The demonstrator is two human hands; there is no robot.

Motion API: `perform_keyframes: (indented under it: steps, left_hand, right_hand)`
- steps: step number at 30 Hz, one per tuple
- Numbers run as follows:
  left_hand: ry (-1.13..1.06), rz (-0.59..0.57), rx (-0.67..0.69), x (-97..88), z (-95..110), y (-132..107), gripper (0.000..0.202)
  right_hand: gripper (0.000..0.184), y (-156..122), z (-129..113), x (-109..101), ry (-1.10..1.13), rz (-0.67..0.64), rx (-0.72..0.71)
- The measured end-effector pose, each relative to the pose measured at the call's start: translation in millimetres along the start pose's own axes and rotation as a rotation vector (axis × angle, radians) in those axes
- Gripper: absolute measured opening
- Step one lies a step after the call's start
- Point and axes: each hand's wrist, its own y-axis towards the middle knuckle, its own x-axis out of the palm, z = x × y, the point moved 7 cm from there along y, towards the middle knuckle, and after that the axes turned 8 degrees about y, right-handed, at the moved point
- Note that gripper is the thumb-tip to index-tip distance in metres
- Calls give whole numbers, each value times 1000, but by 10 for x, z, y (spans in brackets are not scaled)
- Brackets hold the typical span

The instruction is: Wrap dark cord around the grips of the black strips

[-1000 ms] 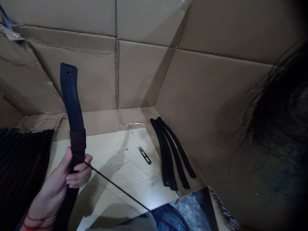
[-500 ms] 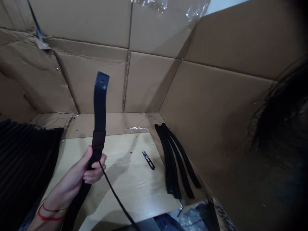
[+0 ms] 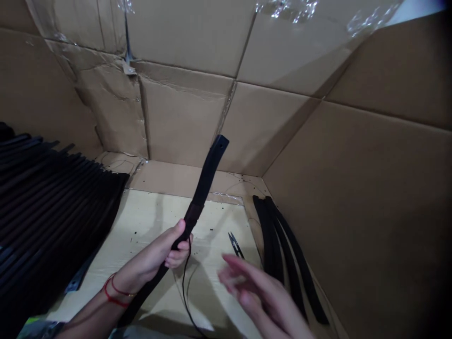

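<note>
My left hand (image 3: 178, 249) is closed around a long black strap (image 3: 206, 176) that slants up and to the right. Its upper end has a small hole, and a dark brown band (image 3: 193, 214) wraps it just above my thumb. From beside my fingers a thin black cord (image 3: 184, 282) hangs loosely down. My right hand (image 3: 256, 292) is in the air at the lower right, slightly blurred, with thumb and fingers apart and nothing visible in it. Just beyond its fingertips lie black thread snips (image 3: 235, 245) on the pale board, their handle end partly hidden by the hand.
A thick row of black straps (image 3: 60, 212) fills the left side. Several more straps (image 3: 271, 240) lie to the right of the pale board (image 3: 148, 226). Cardboard walls (image 3: 187, 113) rise behind and at the right (image 3: 370, 197).
My right hand has come into view from below. The cord, taut before, now hangs slack. The strap has tilted to the right in my left hand, and the view has shifted left.
</note>
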Motion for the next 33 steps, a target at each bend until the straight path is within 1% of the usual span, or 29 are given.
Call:
perform_keyframes:
  steps: [1,3,4,5,6,8,11,13,15,17,18,20,21,23,25,26,27,29,32,33]
  left_hand:
    - [37,47,19,3,-4,13,54]
    - [111,149,63,-8,-3,34,53]
    - [139,198,87,-21,1,43,53]
    - [155,236,107,-36,1,52,54]
    - [163,261,118,-49,-6,64,56]
    - [172,300,123,-82,-29,90,60]
    - [193,349,130,-124,-44,113,63]
    - [204,364,135,-128,-42,110,64]
    - [188,370,134,-120,-43,88,63]
    - [151,339,121,-88,-59,61,61]
    - [126,299,107,-58,-75,51,60]
    - [63,171,56,28,-121,37,60]
    - [26,101,28,71,-142,26,61]
    - [-53,-25,-25,139,-164,-10,62]
    - [-112,-135,-67,188,-153,-62,63]
    - [-126,-178,-78,204,-134,-91,63]
    - [-130,-214,-87,217,-111,-119,63]
    - [-110,-243,-84,222,-56,-155,64]
    - [-48,-264,-80,242,-2,-153,66]
    - [-21,-269,-76,255,5,-139,68]
  right_hand:
    - [36,177,-80,216,13,10,-55]
    - [39,470,-194,567,-8,100,-197]
    - [26,570,-222,681,-25,169,-271]
    - [10,644,-214,766,-42,220,-307]
    - [7,698,-192,844,-63,219,-332]
    - [16,737,-141,905,-98,206,-359]
    - [16,705,-105,857,-91,192,-354]
    - [17,692,-81,800,5,184,-297]
    - [19,717,-6,806,211,101,-163]
    - [21,740,91,881,467,-28,9]
    - [23,743,131,923,586,-79,85]
    - [28,744,186,965,761,-109,177]
    - [32,748,199,961,798,-89,183]
    - [42,759,187,930,755,-37,127]
    - [48,768,132,877,611,27,19]
    - [47,770,102,852,542,59,-26]
    - [42,771,80,828,496,90,-53]
    - [32,774,47,797,467,121,-74]
    - [29,782,-29,815,454,46,-97]
    - [31,786,-55,817,451,26,-109]
